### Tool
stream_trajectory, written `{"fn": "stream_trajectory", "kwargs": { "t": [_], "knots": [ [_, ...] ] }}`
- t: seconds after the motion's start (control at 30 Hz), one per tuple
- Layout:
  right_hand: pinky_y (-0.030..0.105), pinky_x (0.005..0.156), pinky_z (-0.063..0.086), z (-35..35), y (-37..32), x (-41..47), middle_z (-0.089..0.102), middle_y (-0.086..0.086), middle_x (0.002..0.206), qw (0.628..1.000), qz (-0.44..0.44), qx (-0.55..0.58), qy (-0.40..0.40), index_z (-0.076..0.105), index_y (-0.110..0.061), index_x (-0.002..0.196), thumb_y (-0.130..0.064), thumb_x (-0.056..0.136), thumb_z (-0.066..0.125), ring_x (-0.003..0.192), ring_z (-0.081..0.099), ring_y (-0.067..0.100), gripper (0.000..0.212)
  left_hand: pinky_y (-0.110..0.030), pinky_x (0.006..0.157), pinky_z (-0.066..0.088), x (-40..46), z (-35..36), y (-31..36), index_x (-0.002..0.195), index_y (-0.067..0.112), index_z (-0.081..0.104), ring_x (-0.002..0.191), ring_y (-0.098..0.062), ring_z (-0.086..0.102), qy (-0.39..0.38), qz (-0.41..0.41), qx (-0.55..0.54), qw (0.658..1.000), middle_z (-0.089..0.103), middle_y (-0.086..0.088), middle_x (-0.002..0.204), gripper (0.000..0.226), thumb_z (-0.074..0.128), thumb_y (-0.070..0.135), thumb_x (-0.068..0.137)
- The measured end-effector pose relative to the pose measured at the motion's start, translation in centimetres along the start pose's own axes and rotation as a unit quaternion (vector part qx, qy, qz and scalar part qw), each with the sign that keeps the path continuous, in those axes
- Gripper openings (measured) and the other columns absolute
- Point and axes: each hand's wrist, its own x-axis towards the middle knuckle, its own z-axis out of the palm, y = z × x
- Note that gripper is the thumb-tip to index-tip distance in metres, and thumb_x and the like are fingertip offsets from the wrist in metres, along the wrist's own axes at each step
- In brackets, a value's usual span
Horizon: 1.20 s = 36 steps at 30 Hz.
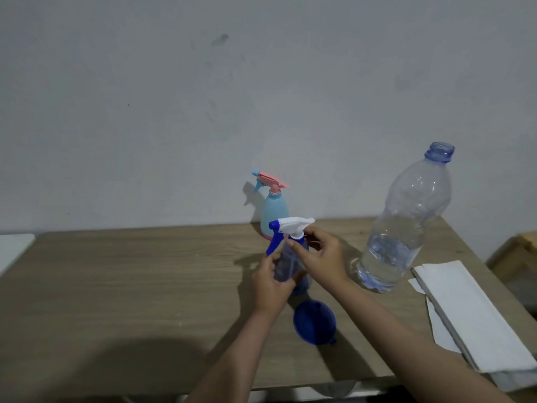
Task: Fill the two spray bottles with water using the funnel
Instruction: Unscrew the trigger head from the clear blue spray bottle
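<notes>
Gripping clear spray bottle (287,266) body with your left hand (271,283) | right hand (318,257) fingers pinch its collar, probably unscrewing | funnel (315,322) at 6 o'clock | pink-topped bottle (273,210) at 12, capped | filling not started

A plain grey-white painted wall (261,97) fills the upper half of the view, marked with a few faint dark smudges and scuffs. Against it stands a light brown wood-grain laminate table (130,286), its far edge meeting the wall. The light is dim and even, and a broad soft shadow lies on the table's near left part. At the left edge shows part of a white flat surface (13,248); at the far right, a tan wooden piece of furniture (520,254).
</notes>
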Motion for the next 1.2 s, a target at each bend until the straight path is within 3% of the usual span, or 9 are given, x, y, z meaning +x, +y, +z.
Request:
{"fn": "stream_trajectory", "kwargs": {
  "t": [0.17, 0.33, 0.47, 0.6, 0.73, 0.83, 0.93, 1.03, 1.2],
  "knots": [
    [0.018, 0.078, 0.053, -0.2, 0.3, -0.1, 0.066, -0.003, 0.098, 0.997, 0.05, 0.049, -0.01, 0.058, -0.013, 0.105, -0.018, 0.066, 0.086, 0.09, 0.062, 0.007, 0.048, -0.027, 0.086, 0.053, 0.0, 0.3, -0.3, 0.099, 0.042, 0.057, 0.097, -0.001, 0.066, -0.007, -0.006, -0.021, 1.0, 0.069, 0.013, 0.1, 0.052, 0.086, 0.015, 0.064],
    [0.022, 0.078, 0.054, -0.5, 0.2, 0.0, 0.068, -0.002, 0.092, 0.997, 0.042, 0.058, -0.022, 0.063, -0.013, 0.098, -0.013, 0.071, 0.081, 0.086, 0.064, 0.009, 0.032, -0.004, 0.069, 0.045, -0.4, 0.0, 0.6, 0.093, 0.044, 0.05, 0.079, 0.024, 0.056, -0.021, -0.008, -0.012, 1.0, 0.058, 0.027, 0.089, 0.053, 0.084, 0.014, 0.068],
    [0.026, 0.085, 0.055, -1.8, 0.7, 0.2, 0.068, 0.003, 0.103, 0.992, 0.059, 0.094, -0.064, 0.061, -0.013, 0.114, -0.004, 0.074, 0.077, 0.095, 0.065, 0.013, 0.044, -0.005, 0.065, 0.049, -0.6, -0.3, 1.0, 0.102, 0.033, 0.054, 0.076, 0.019, 0.059, -0.025, -0.004, -0.003, 1.0, 0.059, 0.026, 0.087, 0.047, 0.083, 0.015, 0.069],
    [0.025, 0.078, 0.057, -1.7, 0.2, 0.5, 0.068, 0.003, 0.096, 0.992, 0.075, 0.076, -0.061, 0.061, -0.012, 0.101, -0.013, 0.064, 0.086, 0.088, 0.065, 0.012, 0.045, -0.005, 0.066, 0.049, -0.9, -0.3, 1.3, 0.11, 0.028, 0.055, 0.087, 0.006, 0.062, -0.02, 0.005, 0.029, 0.999, 0.062, 0.02, 0.093, 0.048, 0.082, 0.018, 0.071],
    [0.022, 0.081, 0.055, -1.8, 0.1, 0.3, 0.069, -0.001, 0.099, 0.991, 0.063, 0.082, -0.08, 0.065, -0.012, 0.107, -0.003, 0.076, 0.076, 0.093, 0.065, 0.01, 0.034, -0.004, 0.062, 0.048, -0.9, -0.3, 1.4, 0.106, 0.024, 0.056, 0.089, -0.002, 0.065, -0.014, 0.009, 0.041, 0.999, 0.065, 0.014, 0.094, 0.044, 0.082, 0.018, 0.071],
    [0.021, 0.084, 0.054, -2.0, 0.3, 0.4, 0.068, 0.0, 0.103, 0.989, 0.063, 0.093, -0.092, 0.06, -0.015, 0.114, 0.0, 0.078, 0.073, 0.093, 0.064, 0.007, 0.041, 0.001, 0.063, 0.042, -1.1, -0.4, 1.7, 0.105, 0.022, 0.056, 0.087, 0.002, 0.058, -0.015, 0.025, 0.059, 0.998, 0.061, 0.015, 0.096, 0.043, 0.082, 0.021, 0.071],
    [0.02, 0.077, 0.054, -1.5, 0.1, 0.5, 0.065, 0.007, 0.098, 0.989, 0.086, 0.097, -0.066, 0.057, -0.007, 0.106, -0.002, 0.073, 0.078, 0.087, 0.061, 0.012, 0.04, 0.002, 0.065, 0.043, -1.0, -0.3, 1.6, 0.105, 0.026, 0.054, 0.094, 0.0, 0.059, -0.019, 0.026, 0.053, 0.998, 0.061, 0.016, 0.099, 0.043, 0.081, 0.02, 0.072],
    [0.018, 0.077, 0.053, -1.6, -0.1, 0.4, 0.066, -0.001, 0.095, 0.991, 0.067, 0.079, -0.086, 0.062, -0.013, 0.101, 0.001, 0.078, 0.072, 0.089, 0.062, 0.009, 0.03, -0.003, 0.066, 0.047, -0.9, -0.3, 1.3, 0.105, 0.028, 0.054, 0.097, -0.001, 0.062, -0.019, 0.02, 0.047, 0.998, 0.064, 0.014, 0.102, 0.043, 0.081, 0.023, 0.072],
    [0.019, 0.08, 0.054, -2.2, 0.0, 0.7, 0.066, -0.001, 0.106, 0.987, 0.068, 0.095, -0.114, 0.056, -0.01, 0.118, 0.001, 0.076, 0.074, 0.094, 0.064, 0.006, 0.047, -0.018, 0.076, 0.055, -0.7, -0.1, 0.5, 0.108, 0.026, 0.056, 0.099, 0.001, 0.063, -0.017, 0.021, 0.043, 0.999, 0.066, 0.014, 0.106, 0.047, 0.083, 0.027, 0.07]
  ]
}}
